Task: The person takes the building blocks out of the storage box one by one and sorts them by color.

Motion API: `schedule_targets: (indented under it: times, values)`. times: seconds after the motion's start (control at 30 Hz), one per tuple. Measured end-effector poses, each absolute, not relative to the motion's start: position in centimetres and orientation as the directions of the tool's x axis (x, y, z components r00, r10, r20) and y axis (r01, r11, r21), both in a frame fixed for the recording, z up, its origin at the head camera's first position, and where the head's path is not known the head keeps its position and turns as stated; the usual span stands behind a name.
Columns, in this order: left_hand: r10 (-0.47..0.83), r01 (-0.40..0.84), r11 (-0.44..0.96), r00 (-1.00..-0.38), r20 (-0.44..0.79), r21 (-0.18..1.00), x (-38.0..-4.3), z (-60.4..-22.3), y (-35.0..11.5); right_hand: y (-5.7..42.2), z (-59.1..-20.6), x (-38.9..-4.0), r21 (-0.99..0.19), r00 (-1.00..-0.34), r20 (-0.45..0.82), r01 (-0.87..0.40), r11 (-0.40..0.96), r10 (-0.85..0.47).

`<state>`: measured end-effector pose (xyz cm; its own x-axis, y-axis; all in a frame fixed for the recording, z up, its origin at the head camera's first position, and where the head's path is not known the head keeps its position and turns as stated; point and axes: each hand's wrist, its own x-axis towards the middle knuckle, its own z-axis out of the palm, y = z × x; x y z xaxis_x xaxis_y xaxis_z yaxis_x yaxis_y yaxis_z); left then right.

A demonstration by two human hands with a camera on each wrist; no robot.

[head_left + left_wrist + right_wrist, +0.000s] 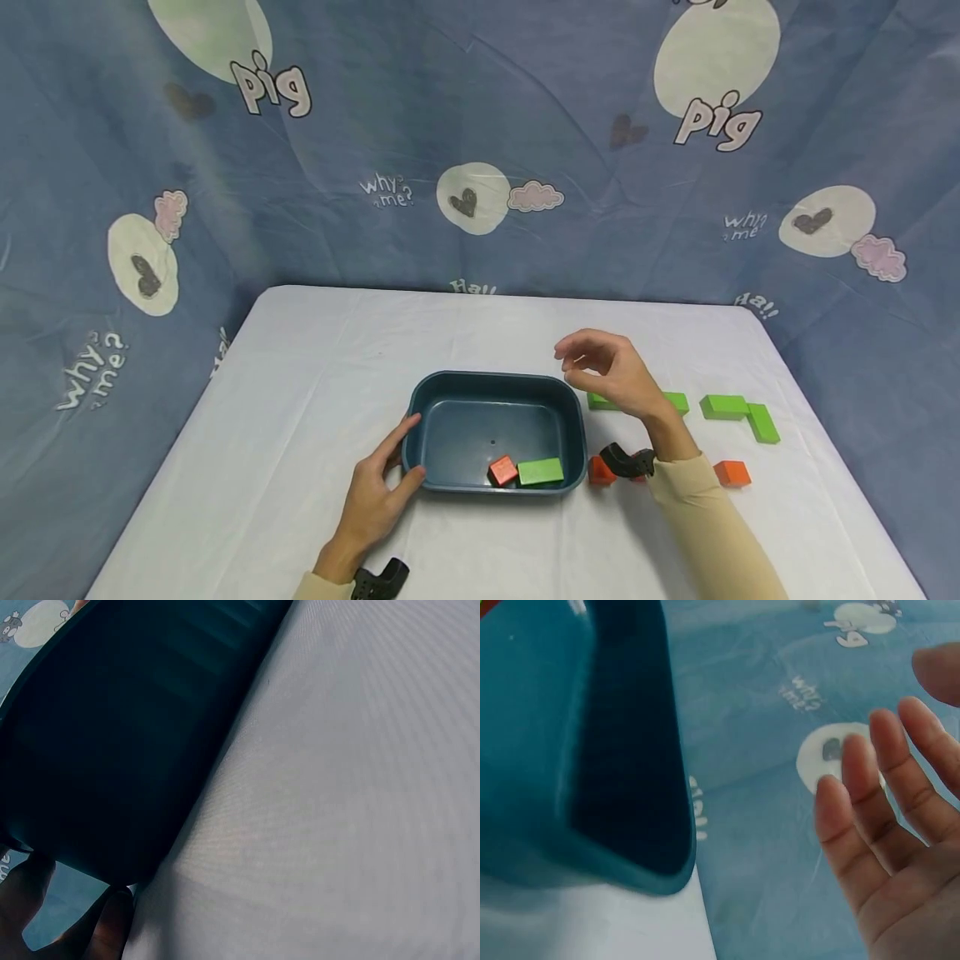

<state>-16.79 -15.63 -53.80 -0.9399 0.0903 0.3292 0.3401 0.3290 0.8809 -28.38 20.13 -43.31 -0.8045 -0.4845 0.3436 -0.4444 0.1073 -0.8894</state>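
A dark teal plastic bin [491, 387] sits on the white-covered table. Inside it, along the near wall, lie a red block [502, 471] and a green block [540, 472]. My left hand [378, 492] rests against the bin's left end, thumb and fingers spread, with the tips touching the wall and rim. In the left wrist view, the fingertips [112, 922] meet the lower corner of the bin [112, 750]. Raised beyond the bin's far right corner, my right hand [611, 371] holds nothing, its fingers loosely bent. The right wrist view shows those fingers [862, 769] apart from the bin [630, 862].
Right of the bin, several green blocks [722, 407] lie in a far row, partly hidden by my right hand. Nearer are orange blocks [732, 473], with another partly behind the wrist strap [626, 460]. A blue printed cloth [337, 233] stands behind the table.
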Motion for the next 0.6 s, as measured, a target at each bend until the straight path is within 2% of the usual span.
schedule_targets:
  times: [0.17, 0.6]
  values:
    - [0.089, 0.318, 0.322, -0.948, 0.306, 0.892, -16.7, -54.0, -15.7, 18.9, -43.4, -28.9, -0.902, -0.776, 0.278, -0.414, 0.124, -0.567]
    - [0.095, 0.33, 0.327, -0.944, 0.316, 0.886, -16.7, -53.7, -15.7, 16.3, -43.2, -29.4, -0.927, -0.649, 0.086, -0.331, 0.178, -0.756]
